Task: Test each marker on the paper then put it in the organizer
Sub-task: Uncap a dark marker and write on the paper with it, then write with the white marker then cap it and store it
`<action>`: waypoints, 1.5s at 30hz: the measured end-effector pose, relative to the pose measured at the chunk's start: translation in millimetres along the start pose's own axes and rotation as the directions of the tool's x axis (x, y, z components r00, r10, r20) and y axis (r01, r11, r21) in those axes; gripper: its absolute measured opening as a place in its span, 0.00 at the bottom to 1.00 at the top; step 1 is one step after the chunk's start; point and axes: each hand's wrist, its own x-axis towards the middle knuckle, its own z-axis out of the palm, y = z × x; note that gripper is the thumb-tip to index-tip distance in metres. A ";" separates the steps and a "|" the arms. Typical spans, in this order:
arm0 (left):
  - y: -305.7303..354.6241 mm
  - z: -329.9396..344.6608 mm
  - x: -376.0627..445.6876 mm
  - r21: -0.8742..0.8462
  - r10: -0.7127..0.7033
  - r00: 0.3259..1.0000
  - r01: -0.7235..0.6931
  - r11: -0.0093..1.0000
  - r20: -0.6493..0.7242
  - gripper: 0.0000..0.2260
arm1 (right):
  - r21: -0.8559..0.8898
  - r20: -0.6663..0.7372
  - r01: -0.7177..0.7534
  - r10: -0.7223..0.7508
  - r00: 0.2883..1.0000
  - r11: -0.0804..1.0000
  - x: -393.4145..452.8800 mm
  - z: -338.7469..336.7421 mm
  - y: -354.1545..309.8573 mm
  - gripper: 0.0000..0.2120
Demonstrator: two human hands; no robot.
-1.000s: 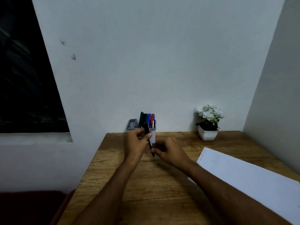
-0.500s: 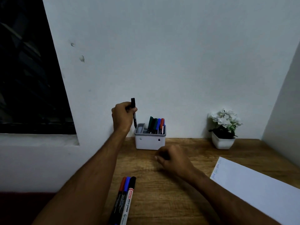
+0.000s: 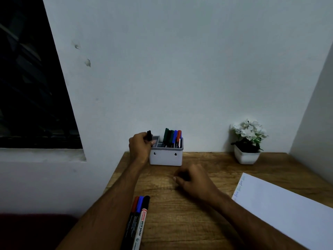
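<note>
Nearest the person, three markers [image 3: 137,219] lay side by side on the wooden table [image 3: 180,222], just right of the left forearm and near the table's left edge: a red-capped one, a blue-capped one and a black-capped one with a white barrel. Their near ends ran out of view at the bottom. To the right of the right forearm lay the white paper [image 3: 281,206], slanting out of view at the right, with faint coloured marks along its near left edge. Between the markers and the paper there was bare wood.

The right hand [image 3: 194,183] rested on the table in the middle, fingers curled loosely under; whether it held anything could not be told. The hands were well apart.

Beyond it, the left hand [image 3: 141,147] gripped a black marker [image 3: 149,135], held upright at the left end of the grey organizer [image 3: 166,156]. The marker's lower part was hidden by the fingers. The organizer stood against the wall [image 3: 180,69]. Its right compartments held green, blue and red-capped markers [image 3: 172,138], standing upright.

Far to the right of both hands, a white pot of white flowers [image 3: 247,141] stood at the back of the table.
</note>
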 end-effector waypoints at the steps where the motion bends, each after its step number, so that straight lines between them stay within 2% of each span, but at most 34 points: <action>1: -0.2 -1.2 -1.0 0.001 0.003 1.000 -0.003 1.000 0.001 0.14 | -0.003 0.001 0.002 -0.002 1.000 1.000 -0.6 0.7 -1.2 0.07; 7: -0.4 -12.3 -11.6 0.064 0.054 0.999 -0.054 0.997 0.003 0.12 | -0.023 0.008 0.011 -0.010 1.000 1.000 -8.1 1.5 -13.3 0.07; 14: -0.5 -27.2 -35.4 0.065 -0.011 0.998 0.015 0.998 -0.061 0.13 | -0.026 -0.008 0.019 -0.020 1.000 0.999 -17.5 0.6 -28.2 0.07; 17: -0.4 -34.2 -54.8 0.067 0.006 1.000 -0.007 0.998 0.015 0.11 | -0.019 -0.017 0.023 -0.023 1.000 1.000 -20.0 5.9 -35.9 0.06; 19: -0.9 -39.7 -68.3 0.086 -0.008 0.989 -0.005 0.996 0.151 0.11 | -0.022 -0.016 0.025 -0.025 1.000 0.999 -22.8 12.5 -42.7 0.06; 22: -2.2 -46.5 -89.5 0.132 -0.013 0.931 -0.038 0.991 0.365 0.13 | -0.024 -0.014 0.017 -0.018 1.000 1.000 -28.1 25.3 -52.5 0.06; 26: -7.4 -55.3 -107.9 0.203 0.021 0.885 -0.130 0.971 0.465 0.11 | -0.016 -0.015 -0.007 0.007 1.000 1.000 -35.8 41.3 -63.8 0.05; 30: -12.1 -62.7 -115.2 0.199 0.060 0.854 -0.188 0.962 0.516 0.13 | -0.011 0.031 -0.076 0.076 0.997 0.997 -44.0 52.6 -78.5 0.09; 37: -12.5 -63.1 -118.8 0.204 0.074 0.864 -0.200 0.958 0.498 0.12 | -0.151 0.059 -0.126 0.136 0.989 0.980 -47.7 57.5 -96.0 0.11; 42: -15.8 -59.9 -120.1 0.194 0.043 0.866 -0.159 0.968 0.498 0.12 | -0.276 -0.013 -0.147 0.149 0.989 0.950 -52.4 49.4 -91.1 0.12; 45: -15.6 -56.9 -121.1 0.185 0.033 0.862 -0.145 0.972 0.505 0.10 | -0.289 -0.030 -0.138 0.135 0.990 0.947 -53.3 47.7 -86.0 0.11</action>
